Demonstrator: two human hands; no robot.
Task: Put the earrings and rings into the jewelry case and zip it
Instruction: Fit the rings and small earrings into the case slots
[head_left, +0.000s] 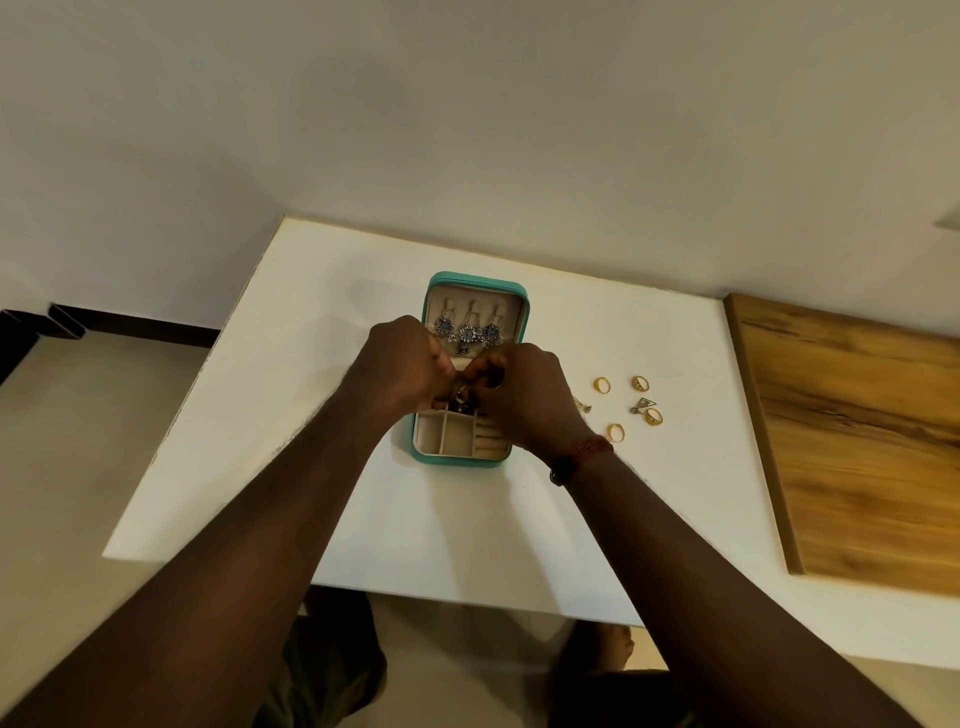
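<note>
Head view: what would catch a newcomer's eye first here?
Both hands, left hand and right hand, meet over the middle of the open teal jewelry case, fingers pinched around a small piece. Three blue dangling earrings hang in the lid behind them. To the right, gold rings lie scattered on the white table.

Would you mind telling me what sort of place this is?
Probably a room at home: a plain white table against a bare wall, a wooden board beside it, and tiled floor.
</note>
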